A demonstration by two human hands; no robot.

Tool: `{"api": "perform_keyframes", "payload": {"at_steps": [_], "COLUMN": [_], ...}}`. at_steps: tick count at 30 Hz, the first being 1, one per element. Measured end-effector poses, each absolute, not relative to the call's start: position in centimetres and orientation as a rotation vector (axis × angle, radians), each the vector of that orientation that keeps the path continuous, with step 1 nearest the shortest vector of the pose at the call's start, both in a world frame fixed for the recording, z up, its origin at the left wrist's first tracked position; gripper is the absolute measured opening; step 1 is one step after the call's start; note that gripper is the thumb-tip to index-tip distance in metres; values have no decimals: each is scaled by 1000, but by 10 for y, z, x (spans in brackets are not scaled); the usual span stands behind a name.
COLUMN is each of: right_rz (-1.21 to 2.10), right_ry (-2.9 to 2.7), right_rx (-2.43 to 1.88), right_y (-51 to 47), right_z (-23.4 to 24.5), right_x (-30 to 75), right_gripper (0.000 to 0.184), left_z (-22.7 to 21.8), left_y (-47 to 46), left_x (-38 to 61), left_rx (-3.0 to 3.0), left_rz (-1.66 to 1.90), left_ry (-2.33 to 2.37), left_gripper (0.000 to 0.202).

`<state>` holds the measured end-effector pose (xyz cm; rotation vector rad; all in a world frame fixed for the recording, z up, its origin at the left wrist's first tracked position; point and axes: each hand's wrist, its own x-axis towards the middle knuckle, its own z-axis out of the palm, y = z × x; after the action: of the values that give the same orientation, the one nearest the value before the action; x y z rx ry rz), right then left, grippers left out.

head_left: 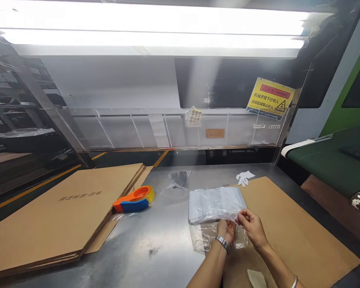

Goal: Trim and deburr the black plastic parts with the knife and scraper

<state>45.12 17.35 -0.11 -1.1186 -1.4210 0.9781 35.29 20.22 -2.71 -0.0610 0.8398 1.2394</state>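
A stack of clear plastic bags lies on the metal table in front of me. My left hand, with a metal watch on the wrist, and my right hand both pinch the near edge of one thin clear bag that drapes toward me from the stack. The fingers of both hands are closed on the film.
A pile of flat cardboard sheets lies at the left with an orange and blue tape dispenser on its edge. Another cardboard sheet lies at the right. A white glove and a small clear bag sit farther back. A green conveyor runs at the right.
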Motion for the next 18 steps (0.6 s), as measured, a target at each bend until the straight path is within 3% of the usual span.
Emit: {"api": "perform_keyframes", "payload": {"at_steps": [6,9,15,18], "right_rz": [985,1022,1033,929], "right_ry": [-1341,-1383,-1416,-1459], "right_rx": [-1163,-1179,-1224,-1271], "right_y": [153,128,100,96], "right_z": [5,10,7,7], "right_x": [449,436,422,419], "right_gripper": [35,31,28,24], "left_z": [-7,2,-16,-23], "left_y": [132,103,87,78], "left_x": [341,330,309,298], "left_rx": [164,407,756,945], "left_rz": [1201,1324,1477,1512], "left_ry": [850,827,1064,1260], "left_gripper": [8,21,33,24]}}
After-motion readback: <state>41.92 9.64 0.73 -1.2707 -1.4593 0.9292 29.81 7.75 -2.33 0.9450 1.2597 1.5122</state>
